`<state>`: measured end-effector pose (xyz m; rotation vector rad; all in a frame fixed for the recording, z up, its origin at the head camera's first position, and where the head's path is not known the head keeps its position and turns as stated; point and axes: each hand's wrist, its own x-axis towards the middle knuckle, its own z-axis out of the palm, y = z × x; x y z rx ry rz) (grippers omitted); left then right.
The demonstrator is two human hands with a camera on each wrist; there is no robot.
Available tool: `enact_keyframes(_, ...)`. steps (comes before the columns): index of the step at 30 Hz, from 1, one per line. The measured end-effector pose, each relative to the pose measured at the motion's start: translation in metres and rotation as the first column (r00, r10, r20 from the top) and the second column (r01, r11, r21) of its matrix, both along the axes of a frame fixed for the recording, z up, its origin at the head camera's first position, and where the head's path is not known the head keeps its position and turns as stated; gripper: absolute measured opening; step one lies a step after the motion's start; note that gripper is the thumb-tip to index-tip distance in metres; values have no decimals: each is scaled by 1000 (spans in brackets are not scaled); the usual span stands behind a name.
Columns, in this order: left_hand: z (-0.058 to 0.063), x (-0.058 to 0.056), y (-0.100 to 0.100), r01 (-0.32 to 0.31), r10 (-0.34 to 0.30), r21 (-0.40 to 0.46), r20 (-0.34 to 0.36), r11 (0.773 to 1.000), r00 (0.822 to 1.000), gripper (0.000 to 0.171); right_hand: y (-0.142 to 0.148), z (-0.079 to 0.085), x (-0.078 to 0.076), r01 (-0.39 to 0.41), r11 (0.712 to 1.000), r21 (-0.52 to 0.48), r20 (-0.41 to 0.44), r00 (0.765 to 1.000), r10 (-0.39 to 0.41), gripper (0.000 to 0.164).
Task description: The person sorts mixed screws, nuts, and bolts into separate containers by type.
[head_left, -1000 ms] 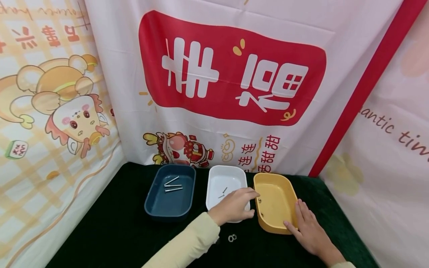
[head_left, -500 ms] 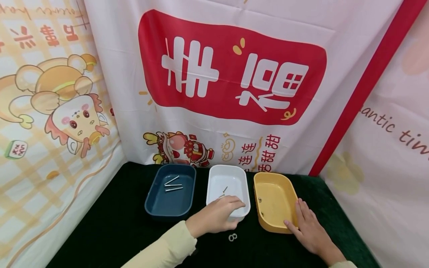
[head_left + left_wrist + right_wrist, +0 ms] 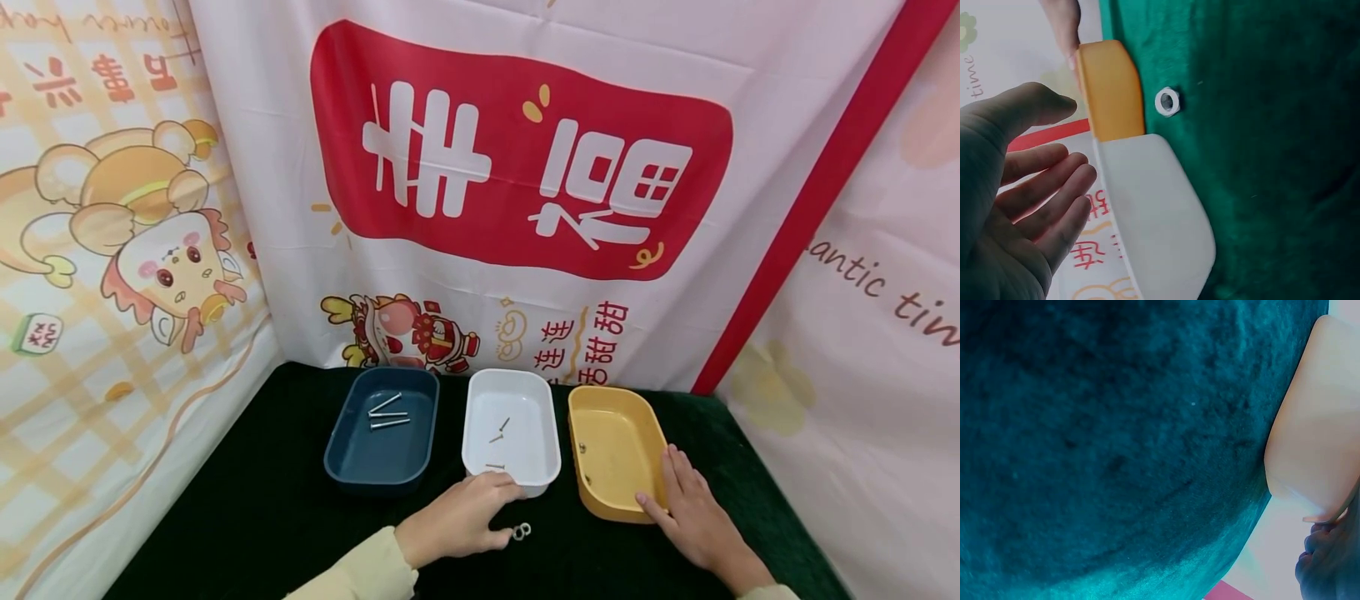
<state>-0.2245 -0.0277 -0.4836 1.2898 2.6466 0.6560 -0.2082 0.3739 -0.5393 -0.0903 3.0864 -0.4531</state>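
Observation:
My left hand [image 3: 459, 518] hovers near the front edge of the white tray [image 3: 551, 442], thumb and fingers apart with nothing between them in the left wrist view. Beside its thumb in the head view lie two hex nuts [image 3: 518, 532] on the dark green cloth; in the left wrist view one hex nut [image 3: 1167, 102] shows clearly. My right hand [image 3: 697, 517] rests on the right rim of the yellow tray [image 3: 621, 505], fingers fairly straight. Small nuts [image 3: 582, 448] lie inside that tray along its left side. Several small screws [image 3: 497, 438] are in the white tray.
A dark blue tray [image 3: 352, 454] holding several long bolts [image 3: 390, 423] stands on the left. The three trays sit in a row on dark green cloth [image 3: 247, 517]. A printed curtain [image 3: 277, 208] hangs right behind them, with more printed fabric at both sides.
My left hand has drawn back from the yellow tray's left edge, across the white tray, to beside the nuts on the cloth. The right hand has stayed on the yellow tray.

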Motion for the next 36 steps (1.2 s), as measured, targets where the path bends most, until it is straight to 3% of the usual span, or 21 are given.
enact_keyframes(5,-14,2,0,-27,27,2,-20,1000,999,36,1,-1,0,1,1000,2,4,1000,-1,104)
enact_keyframes(14,-34,4,6,-100,100,3,20,995,995,35,1,-1,-1,-1,1000,8,4,1000,1,103)
enact_keyframes(23,-49,-2,17,-143,142,7,81,990,987,22,0,1,0,6,1000,-15,15,1000,-6,104)
enact_keyframes(31,-55,-7,28,-148,148,-5,61,989,987,22,0,1,0,-2,999,-33,16,1000,2,103)
enact_keyframes(36,-58,-8,33,-140,141,-16,83,990,987,23,-1,2,0,-3,1000,-28,9,1000,3,103)
